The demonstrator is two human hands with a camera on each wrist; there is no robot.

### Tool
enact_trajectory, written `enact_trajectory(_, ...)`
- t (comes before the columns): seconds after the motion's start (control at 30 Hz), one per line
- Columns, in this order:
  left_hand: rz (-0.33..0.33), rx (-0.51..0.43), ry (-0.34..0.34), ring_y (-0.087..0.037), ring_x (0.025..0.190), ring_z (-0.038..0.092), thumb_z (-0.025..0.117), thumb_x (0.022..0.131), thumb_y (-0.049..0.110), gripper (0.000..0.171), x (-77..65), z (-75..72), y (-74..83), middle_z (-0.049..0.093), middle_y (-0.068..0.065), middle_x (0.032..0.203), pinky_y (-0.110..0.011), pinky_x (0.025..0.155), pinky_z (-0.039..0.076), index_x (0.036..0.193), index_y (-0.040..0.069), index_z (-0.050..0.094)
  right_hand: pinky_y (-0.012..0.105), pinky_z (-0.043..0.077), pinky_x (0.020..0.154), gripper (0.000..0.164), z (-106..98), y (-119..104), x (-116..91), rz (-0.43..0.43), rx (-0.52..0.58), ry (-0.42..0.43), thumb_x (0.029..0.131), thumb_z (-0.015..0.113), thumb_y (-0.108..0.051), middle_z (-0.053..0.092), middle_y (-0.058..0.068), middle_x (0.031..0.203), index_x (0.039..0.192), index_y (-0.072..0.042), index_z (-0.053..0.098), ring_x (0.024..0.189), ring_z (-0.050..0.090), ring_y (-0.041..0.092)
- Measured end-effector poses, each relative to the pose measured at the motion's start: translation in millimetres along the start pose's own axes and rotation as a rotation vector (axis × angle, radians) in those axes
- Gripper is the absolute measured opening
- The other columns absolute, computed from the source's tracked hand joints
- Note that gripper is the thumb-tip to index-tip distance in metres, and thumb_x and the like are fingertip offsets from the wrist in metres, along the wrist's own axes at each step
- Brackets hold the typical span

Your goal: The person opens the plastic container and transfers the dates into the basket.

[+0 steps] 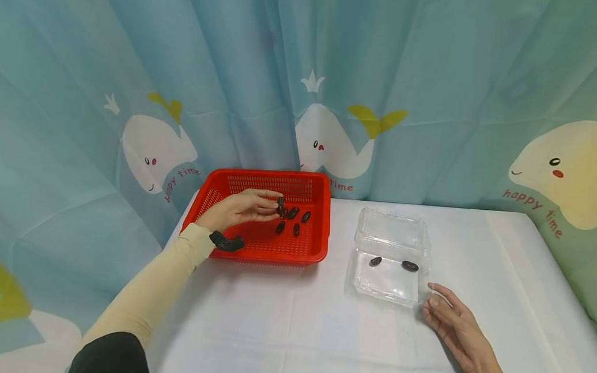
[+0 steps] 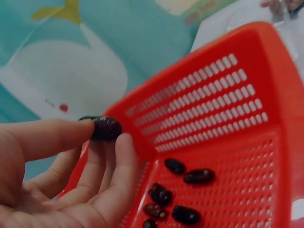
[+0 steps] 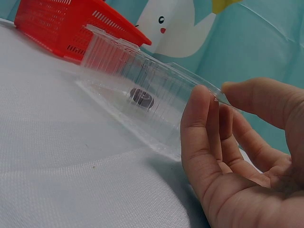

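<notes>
My left hand (image 1: pixel 247 209) is over the red plastic basket (image 1: pixel 257 255). Between thumb and fingers it pinches a dark, glossy date (image 2: pixel 105 128), held above the basket floor. Several more dates (image 2: pixel 199 176) lie on that floor below the hand. On the right, my right hand (image 1: pixel 457 330) grips the near right corner of a clear plastic clamshell box (image 1: pixel 386 297); in the right wrist view the thumb and a finger pinch its thin rim. The box's lid (image 1: pixel 391 226) is folded back, away from me. Inside lie two dates, one at the left (image 1: pixel 375 261) and one at the right (image 1: pixel 410 266).
Both containers stand on a table with a white cloth (image 1: pixel 340 339), the basket at the back left and the box right of it. A blue curtain (image 1: pixel 441 75) with whale prints hangs close behind the table and along its sides.
</notes>
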State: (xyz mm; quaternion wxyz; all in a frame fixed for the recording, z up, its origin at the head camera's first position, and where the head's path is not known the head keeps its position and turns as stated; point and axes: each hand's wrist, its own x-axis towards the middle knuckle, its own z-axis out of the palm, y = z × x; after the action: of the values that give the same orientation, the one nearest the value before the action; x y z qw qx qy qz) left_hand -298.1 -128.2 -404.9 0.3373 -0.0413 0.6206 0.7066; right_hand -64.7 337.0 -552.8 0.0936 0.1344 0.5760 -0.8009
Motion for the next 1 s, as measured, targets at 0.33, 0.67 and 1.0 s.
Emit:
enact_trajectory(0.33, -0.056, -0.004, 0.016, -0.026, 0.120, 0.059, 0.055, 0.105, 0.000, 0.054, 16.8, -15.7, -4.6, 0.041, -0.011, 0.162, -0.042, 0.116, 0.046, 0.157, 0.004, 0.044, 0.019, 0.059, 0.092, 0.031, -2.8, 3.7, -0.3, -0.017, 0.006, -0.027, 0.109, 0.054, -0.011, 0.069, -0.012, 0.102, 0.127, -0.036, 0.057, 0.095, 0.068, 0.003)
enact_trajectory(0.67, -0.094, 0.089, 0.130, -0.023, 0.108, 0.062, 0.056, 0.105, 0.000, 0.051, 35.7, -21.2, -16.3, 0.055, -0.011, 0.142, -0.043, 0.117, 0.046, 0.155, 0.000, 0.046, 0.019, 0.059, 0.092, 0.030, -1.7, 2.6, -0.8, -0.016, 0.012, -0.012, 0.108, 0.055, -0.012, 0.069, -0.011, 0.103, 0.127, -0.035, 0.057, 0.095, 0.068, 0.003)
enact_trajectory(1.0, -0.119, 0.232, 0.184, -0.017, 0.088, 0.067, 0.055, 0.103, -0.004, 0.048, 47.8, -25.1, -25.8, 0.061, -0.007, 0.112, -0.040, 0.110, 0.055, 0.151, -0.004, 0.049, 0.020, 0.060, 0.091, 0.030, -1.9, 0.5, 0.5, -0.014, 0.006, -0.001, 0.108, 0.056, -0.012, 0.069, -0.011, 0.103, 0.127, -0.035, 0.056, 0.095, 0.068, 0.003)
